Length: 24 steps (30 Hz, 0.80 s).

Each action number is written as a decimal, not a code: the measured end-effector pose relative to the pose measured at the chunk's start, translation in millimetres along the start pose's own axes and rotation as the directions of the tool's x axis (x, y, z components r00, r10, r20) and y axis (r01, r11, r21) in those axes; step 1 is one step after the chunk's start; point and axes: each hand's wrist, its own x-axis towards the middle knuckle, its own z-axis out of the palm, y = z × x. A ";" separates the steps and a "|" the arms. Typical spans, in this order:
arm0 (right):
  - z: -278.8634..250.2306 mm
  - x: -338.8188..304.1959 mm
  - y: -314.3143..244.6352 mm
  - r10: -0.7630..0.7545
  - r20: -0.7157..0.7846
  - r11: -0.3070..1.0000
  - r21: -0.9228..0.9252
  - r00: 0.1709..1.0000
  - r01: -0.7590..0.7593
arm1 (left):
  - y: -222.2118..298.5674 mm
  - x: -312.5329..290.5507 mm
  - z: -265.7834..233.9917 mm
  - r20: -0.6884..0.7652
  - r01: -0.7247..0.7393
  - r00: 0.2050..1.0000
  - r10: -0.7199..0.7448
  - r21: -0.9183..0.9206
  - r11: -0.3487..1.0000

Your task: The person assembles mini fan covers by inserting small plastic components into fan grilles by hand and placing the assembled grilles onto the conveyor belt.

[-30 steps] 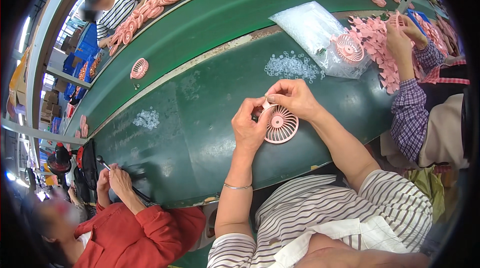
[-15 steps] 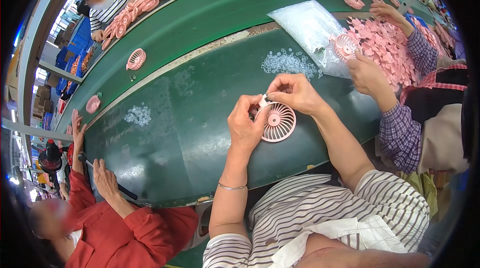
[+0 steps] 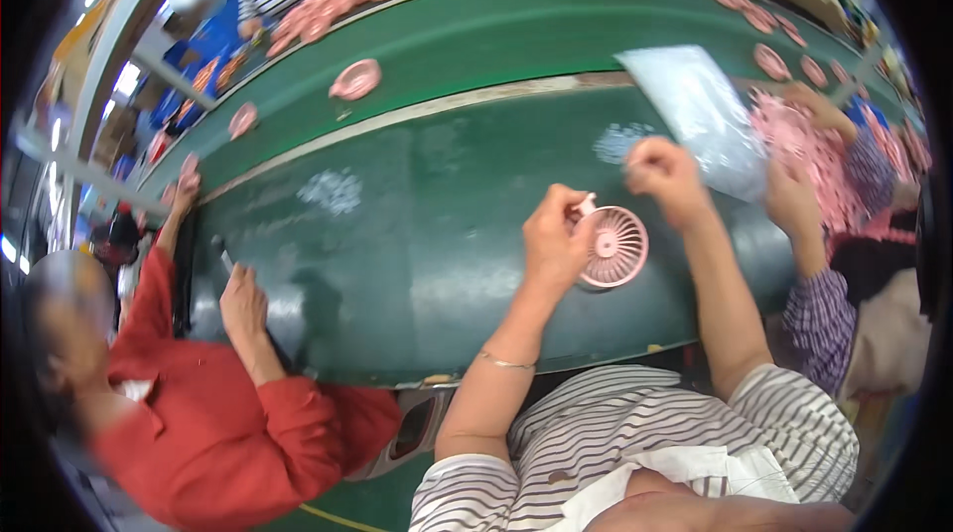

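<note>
My left hand [image 3: 556, 246] is closed around the short white-pink neck of a round pink fan cover [image 3: 614, 248] with curved ribs, held above the green worktable [image 3: 437, 224]. To its right, my right hand [image 3: 665, 178] hovers apart from the cover, fingers curled together and blurred by motion. Whatever its fingertips may hold is hidden. Just beyond that hand lies a pile of small clear rings [image 3: 617, 142], partly covered by it from this angle.
A clear plastic bag [image 3: 700, 115] lies at the right, beside a heap of pink parts [image 3: 809, 165] and a co-worker's hands. Another clear pile [image 3: 333, 192] sits left, near a red-sleeved co-worker [image 3: 228, 413]. Pink covers [image 3: 357, 80] rest on the green conveyor [image 3: 516, 31] behind.
My right hand has left the cover's neck and moved toward the ring pile. My left hand keeps the cover. The whole view has shifted, so the scene appears farther right.
</note>
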 end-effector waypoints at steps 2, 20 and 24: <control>5.6 24.0 -3.8 -0.073 0.092 0.997 -0.016 0.993 0.075 | 1.3 0.1 5.0 -0.015 0.130 0.991 -0.130 -0.008 0.992; 286.2 136.5 13.9 0.083 0.555 0.934 -0.332 0.828 0.129 | -36.6 -11.4 -5.9 0.086 -0.241 0.970 0.227 0.223 0.945; 259.6 136.4 5.9 0.115 0.485 0.983 -0.179 0.867 -0.030 | -14.3 -10.9 -14.2 0.194 -0.121 0.978 0.077 0.227 0.966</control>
